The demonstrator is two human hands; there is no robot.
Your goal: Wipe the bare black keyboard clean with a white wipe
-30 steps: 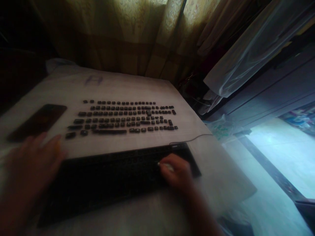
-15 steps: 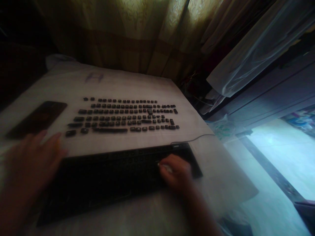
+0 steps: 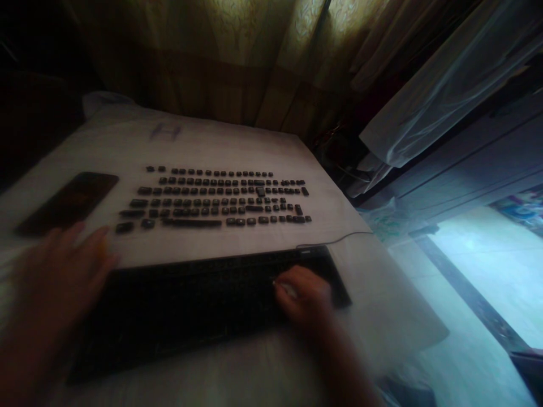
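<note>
The black keyboard lies across the near part of the table, and its key area looks dark and bare of most caps. My right hand is closed over its right part, pinching a small whitish thing whose kind I cannot make out. At the keyboard's upper left corner is my left hand, blurred, with a bit of something yellow showing between finger and thumb. Beyond the keyboard, loose black keycaps are laid out in rows, among them a long space bar.
A dark phone-like slab lies at the left on the white-covered table. A thin cable runs from the keyboard over the right table edge. Curtains hang behind; a clear plastic bag is beside the table.
The whole view has shifted slightly, so the table and things appear a little further right. Both hands keep nearly the same places, and the right hand still pinches the whitish thing.
</note>
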